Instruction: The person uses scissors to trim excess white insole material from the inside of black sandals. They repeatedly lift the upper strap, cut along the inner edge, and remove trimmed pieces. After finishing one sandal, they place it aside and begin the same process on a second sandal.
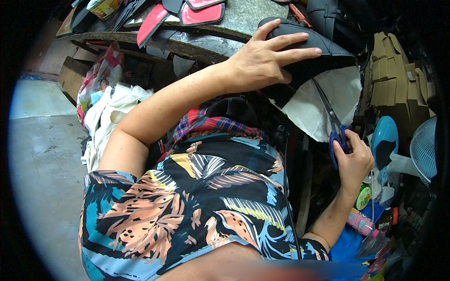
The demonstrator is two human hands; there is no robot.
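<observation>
My left hand [267,57] lies with its fingers spread over a black leather-like piece [300,35] that has a stitched seam and a rounded edge. Its lower fingers are partly hidden. A white cloth-like sheet [335,89] hangs from beneath the black piece. In my right hand [354,161] is a pair of scissors [332,114] with dark blue handles, fingers through the loops. The blades point up and left, lying against the white sheet, and look nearly closed.
A worktable [243,21] carries pink-and-black cut pieces [201,14] and a yellow tub [103,8]. White cloth [112,112] is heaped on the left. To the right stand stacked brown cardboard pieces [393,70], a fan [424,150], and a pink bottle [361,222] among clutter.
</observation>
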